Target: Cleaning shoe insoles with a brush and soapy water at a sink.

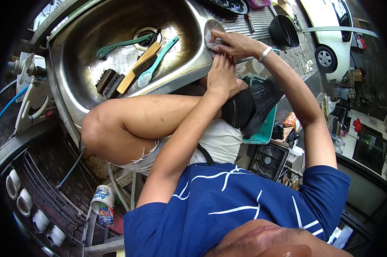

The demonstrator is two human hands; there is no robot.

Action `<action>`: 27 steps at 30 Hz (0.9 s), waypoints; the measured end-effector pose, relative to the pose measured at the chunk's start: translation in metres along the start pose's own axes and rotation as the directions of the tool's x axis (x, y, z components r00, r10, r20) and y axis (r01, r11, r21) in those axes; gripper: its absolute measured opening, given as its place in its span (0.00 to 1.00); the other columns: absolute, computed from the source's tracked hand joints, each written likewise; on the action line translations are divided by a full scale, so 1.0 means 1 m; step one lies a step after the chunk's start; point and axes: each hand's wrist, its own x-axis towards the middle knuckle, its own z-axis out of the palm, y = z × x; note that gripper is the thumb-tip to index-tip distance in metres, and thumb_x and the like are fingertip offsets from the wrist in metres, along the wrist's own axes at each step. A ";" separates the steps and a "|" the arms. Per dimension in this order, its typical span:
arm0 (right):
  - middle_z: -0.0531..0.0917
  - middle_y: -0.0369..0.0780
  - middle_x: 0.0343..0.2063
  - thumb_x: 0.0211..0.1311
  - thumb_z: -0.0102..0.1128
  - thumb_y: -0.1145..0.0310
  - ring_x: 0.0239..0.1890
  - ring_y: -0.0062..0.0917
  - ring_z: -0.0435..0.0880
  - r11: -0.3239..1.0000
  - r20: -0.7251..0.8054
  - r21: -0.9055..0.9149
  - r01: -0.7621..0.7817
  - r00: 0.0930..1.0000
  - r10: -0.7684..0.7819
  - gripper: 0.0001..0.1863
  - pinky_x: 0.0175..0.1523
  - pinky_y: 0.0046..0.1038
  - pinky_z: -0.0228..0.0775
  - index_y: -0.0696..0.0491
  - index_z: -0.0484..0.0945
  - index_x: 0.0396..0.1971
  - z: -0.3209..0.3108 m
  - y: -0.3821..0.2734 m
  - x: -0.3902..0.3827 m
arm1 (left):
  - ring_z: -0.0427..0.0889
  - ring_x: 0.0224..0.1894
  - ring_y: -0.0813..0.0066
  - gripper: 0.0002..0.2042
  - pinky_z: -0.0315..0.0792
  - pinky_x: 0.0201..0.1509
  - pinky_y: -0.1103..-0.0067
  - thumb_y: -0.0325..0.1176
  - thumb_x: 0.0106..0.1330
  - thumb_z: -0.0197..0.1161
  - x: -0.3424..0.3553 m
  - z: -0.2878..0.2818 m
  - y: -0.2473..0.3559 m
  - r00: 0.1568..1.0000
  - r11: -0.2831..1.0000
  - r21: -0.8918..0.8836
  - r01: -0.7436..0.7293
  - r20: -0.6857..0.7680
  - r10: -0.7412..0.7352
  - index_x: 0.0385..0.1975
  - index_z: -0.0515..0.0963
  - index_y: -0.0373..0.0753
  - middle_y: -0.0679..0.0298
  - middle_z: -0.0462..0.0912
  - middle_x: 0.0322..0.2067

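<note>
My hands meet at the near right corner of a steel sink (pixel 84 30). My left hand (pixel 222 73) stretches its fingers out close together, their tips partly hidden under the right hand. My right hand (pixel 238 45), with a white band at the wrist, bends its fingers inward against those fingertips. What its fingers hold, if anything, is hidden. Beside them, an oval soap-dish-like recess (pixel 207 32) shows in the sink's rim. Inside the basin lie a green-handled brush (pixel 120 45), a turquoise brush (pixel 159 60), a wooden-handled tool (pixel 138 68) and a dark bristle brush (pixel 111 84).
A black container (pixel 284 31) stands on the ribbed drainboard (pixel 232 19). My bent knee (pixel 100 122) rests against the sink's near edge. A teal basket (pixel 268 124) and black bag (pixel 266 96) are under my right arm. A white bucket (pixel 102 198) stands lower left; a white car (pixel 330 43) is beyond.
</note>
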 end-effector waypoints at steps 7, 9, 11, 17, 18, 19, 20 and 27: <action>0.84 0.50 0.32 0.69 0.57 0.59 0.33 0.51 0.83 0.991 -0.267 0.033 0.130 0.957 -0.117 0.18 0.40 0.46 0.71 0.49 0.67 0.53 0.004 0.005 0.000 | 0.45 0.77 0.52 0.41 0.34 0.80 0.65 0.53 0.65 0.50 0.007 -0.009 0.008 1.000 1.000 -0.012 0.010 -0.020 -0.010 0.70 0.54 0.24 0.45 0.55 0.72; 0.84 0.50 0.35 0.69 0.57 0.58 0.36 0.51 0.83 0.998 -0.105 0.040 0.045 0.994 -0.040 0.19 0.42 0.47 0.70 0.48 0.66 0.54 0.000 -0.005 0.002 | 0.48 0.76 0.53 0.41 0.35 0.80 0.64 0.54 0.65 0.49 0.002 -0.003 0.003 1.000 0.998 0.068 0.012 0.002 -0.012 0.70 0.55 0.25 0.46 0.57 0.71; 0.85 0.49 0.40 0.71 0.55 0.58 0.41 0.46 0.85 0.998 0.087 0.056 -0.001 0.996 -0.004 0.18 0.47 0.46 0.71 0.51 0.67 0.54 -0.013 -0.019 -0.004 | 0.47 0.76 0.52 0.41 0.34 0.80 0.64 0.54 0.65 0.49 0.005 -0.001 0.006 0.995 1.000 0.003 0.030 0.098 -0.031 0.70 0.55 0.26 0.46 0.56 0.72; 0.84 0.53 0.43 0.71 0.55 0.60 0.42 0.53 0.84 0.985 -0.136 0.088 -0.147 0.978 0.158 0.19 0.47 0.47 0.73 0.51 0.65 0.55 0.004 -0.027 -0.008 | 0.47 0.76 0.51 0.41 0.34 0.80 0.64 0.54 0.64 0.50 0.007 -0.007 0.005 0.996 0.999 0.001 0.032 0.086 -0.032 0.70 0.58 0.26 0.47 0.57 0.72; 0.84 0.53 0.43 0.71 0.55 0.61 0.42 0.53 0.83 0.988 -0.091 0.094 -0.120 0.988 0.128 0.19 0.47 0.47 0.73 0.51 0.65 0.55 0.004 -0.024 -0.006 | 0.49 0.76 0.53 0.40 0.35 0.80 0.64 0.54 0.64 0.50 0.002 -0.003 0.002 1.000 1.000 0.024 0.017 -0.008 -0.017 0.69 0.59 0.27 0.48 0.59 0.71; 0.84 0.53 0.43 0.71 0.55 0.61 0.43 0.53 0.83 0.990 -0.045 0.102 -0.093 0.994 0.098 0.19 0.48 0.47 0.73 0.51 0.65 0.56 0.006 -0.020 -0.004 | 0.49 0.76 0.53 0.40 0.35 0.80 0.64 0.54 0.64 0.50 0.001 -0.003 0.003 1.000 0.999 0.028 0.018 -0.015 -0.017 0.69 0.59 0.27 0.48 0.59 0.71; 0.84 0.53 0.42 0.71 0.55 0.62 0.43 0.54 0.83 0.995 -0.027 0.084 -0.055 0.998 0.057 0.19 0.49 0.47 0.73 0.51 0.65 0.55 0.002 -0.016 -0.009 | 0.48 0.76 0.54 0.40 0.35 0.80 0.64 0.54 0.64 0.49 0.003 -0.007 0.006 0.999 1.000 0.015 0.023 0.028 -0.023 0.69 0.59 0.27 0.48 0.59 0.71; 0.84 0.53 0.36 0.69 0.55 0.62 0.37 0.57 0.82 0.983 -0.419 0.151 -0.102 0.894 0.157 0.16 0.44 0.52 0.72 0.52 0.65 0.50 0.013 -0.020 0.011 | 0.45 0.77 0.56 0.41 0.33 0.80 0.65 0.53 0.65 0.48 0.005 -0.013 0.004 0.998 0.998 -0.054 0.029 0.052 -0.026 0.71 0.55 0.27 0.48 0.55 0.73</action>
